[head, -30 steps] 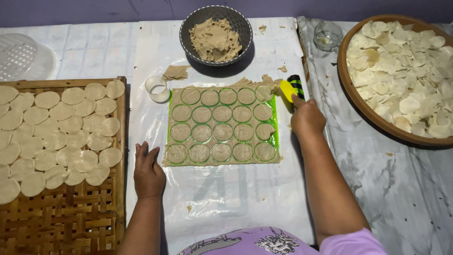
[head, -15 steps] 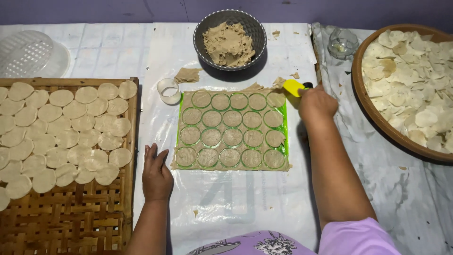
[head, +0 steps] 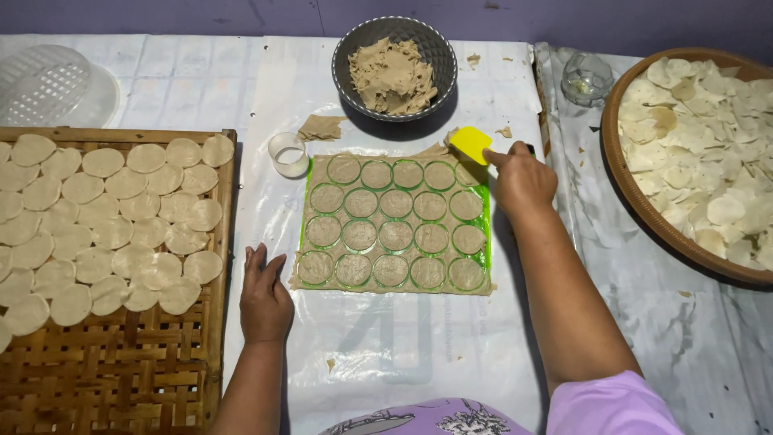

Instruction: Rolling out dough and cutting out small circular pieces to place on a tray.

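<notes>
White plastic sheeting point(head: 386, 354) covers the work surface. Nearest, the left hand point(head: 266, 300) lies flat, fingers open, just left of a green mould point(head: 394, 225) filled with dough rounds. At the mould's far right corner, the right hand point(head: 522, 181) is clamped on a yellow scraper point(head: 470, 144). Beyond the mould sits a bowl of dough point(head: 394, 68).

woven tray point(head: 121, 379) cut off left, scraper point(head: 471, 145) handle hidden in right hand point(head: 522, 181)
</notes>
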